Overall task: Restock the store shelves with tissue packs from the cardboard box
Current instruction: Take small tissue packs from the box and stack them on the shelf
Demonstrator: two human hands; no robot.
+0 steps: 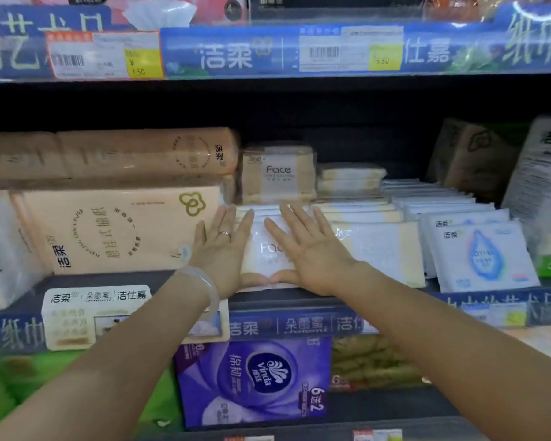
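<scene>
Tissue packs marked "Face" (269,249) stood in a front-facing row on the middle shelf (124,280), and we had both palms flat against the foremost one. Our left hand (218,249) lay on its left half, fingers spread wide and straight, gripping nothing; our right hand (309,246) lay on its right half the same way, fingers fanned and open. We judged this to be the pushing-in or squaring-up of a pack already placed, not a fresh pickup. More packs of the same kind were stacked behind (277,173), so this slot looked well filled. To the left sat large peach bundles (115,230), to the right a neighbouring row of cream-edged packs (376,249) and blue-printed sachets (481,253), all close-packed. The cardboard box was out of view, so we could not tell how many packs remained in it, nor how much restocking was left.
</scene>
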